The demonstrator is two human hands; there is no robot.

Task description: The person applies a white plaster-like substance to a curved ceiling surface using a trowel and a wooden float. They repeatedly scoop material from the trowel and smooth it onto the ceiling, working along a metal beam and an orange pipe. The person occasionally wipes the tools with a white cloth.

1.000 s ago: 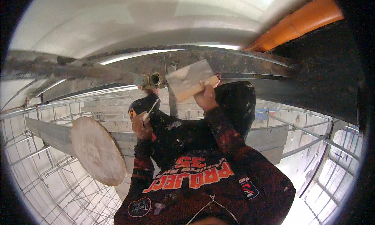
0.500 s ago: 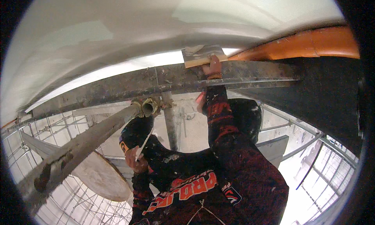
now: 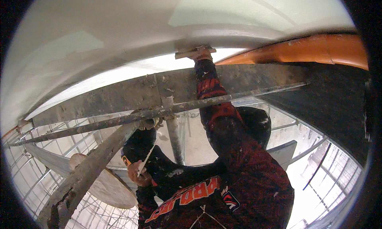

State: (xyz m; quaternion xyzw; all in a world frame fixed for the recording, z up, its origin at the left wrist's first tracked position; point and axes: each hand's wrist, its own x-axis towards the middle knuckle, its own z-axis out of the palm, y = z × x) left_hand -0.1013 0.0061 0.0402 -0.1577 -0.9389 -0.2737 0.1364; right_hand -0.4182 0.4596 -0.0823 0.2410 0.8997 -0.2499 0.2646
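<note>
Hands apart — right hand (image 3: 202, 54) pressing trowel (image 3: 194, 51) to ceiling (image 3: 119, 34), left hand (image 3: 138, 174) gripping scraper (image 3: 145, 160)

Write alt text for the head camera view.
A raised right hand presses a flat trowel against a white ceiling beside an orange pipe. The left hand holds a thin tool low, near a round plaster-caked board and crusted scaffold bars.

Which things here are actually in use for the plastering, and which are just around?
In use: right hand pressing a float against the white ceiling; left hand holding a small trowel.
Around: round plaster-coated board, orange pipe, scaffold beam.
</note>
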